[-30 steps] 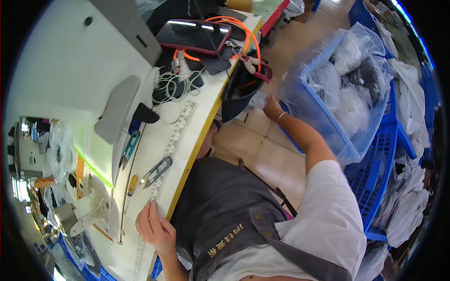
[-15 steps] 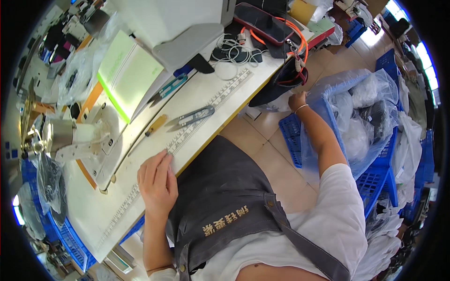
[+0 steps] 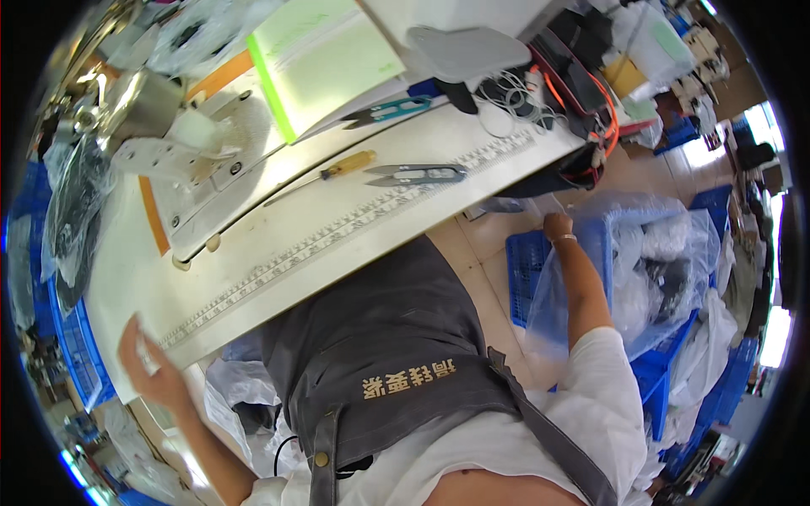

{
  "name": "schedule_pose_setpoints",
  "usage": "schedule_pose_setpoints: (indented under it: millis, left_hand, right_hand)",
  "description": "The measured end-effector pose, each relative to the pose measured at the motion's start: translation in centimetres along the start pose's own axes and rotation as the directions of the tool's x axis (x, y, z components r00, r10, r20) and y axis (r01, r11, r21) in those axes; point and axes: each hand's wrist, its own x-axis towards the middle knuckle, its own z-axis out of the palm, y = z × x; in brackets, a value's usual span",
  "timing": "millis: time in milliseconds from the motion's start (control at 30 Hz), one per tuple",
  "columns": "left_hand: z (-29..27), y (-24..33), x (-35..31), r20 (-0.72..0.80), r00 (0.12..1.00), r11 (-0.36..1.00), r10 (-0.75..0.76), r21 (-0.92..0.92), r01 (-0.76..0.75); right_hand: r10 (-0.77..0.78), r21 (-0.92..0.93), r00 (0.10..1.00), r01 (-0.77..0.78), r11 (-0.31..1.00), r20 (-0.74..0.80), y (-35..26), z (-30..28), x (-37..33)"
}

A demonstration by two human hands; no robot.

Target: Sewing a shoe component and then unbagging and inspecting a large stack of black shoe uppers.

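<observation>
My left hand (image 3: 153, 371) is over the near left corner of the white table (image 3: 261, 295), slightly blurred, its fingers stretched out and holding nothing. Off the table's right end, my right hand (image 3: 558, 226) is closed on what looks like clear plastic film, beside a blue crate (image 3: 525, 274) lined with a clear plastic bag (image 3: 544, 308). Packed clear bags (image 3: 666, 236) fill the crate. On the table lie a clear ruler strip (image 3: 337, 226), grey thread snips (image 3: 422, 174), a yellow-handled awl or screwdriver (image 3: 348, 164) and teal-handled snips (image 3: 392, 110).
A sewing machine (image 3: 181, 143) occupies the table's left side. Behind the tools are a green-edged booklet (image 3: 329, 59), a grey panel (image 3: 468, 52), coiled white cord (image 3: 515, 110) and a dark red-edged phone (image 3: 569, 72). Bagged goods (image 3: 696, 329) and blue crates stand at the right.
My left hand has slid left along the ruler to the table's left corner. The view has turned, and my right hand stays beside the crate.
</observation>
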Motion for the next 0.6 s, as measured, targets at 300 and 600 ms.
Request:
schedule_pose_setpoints:
  millis: [300,600]
  left_hand:
    - [-14.4,-28.8,-24.8,-0.642,0.551,0.418,-0.534,0.366,0.832]
    - [-5.7,-21.1,-21.2,0.134,0.016,-0.117,-0.991,-0.914,0.389]
  right_hand:
    - [-0.183,0.369,0.970,0.232,0.900,-0.162,-1.7,3.5,-1.0]
    - [-0.619,0.370,0.761,0.528,0.764,0.193,-11.9,-7.6,-6.9]
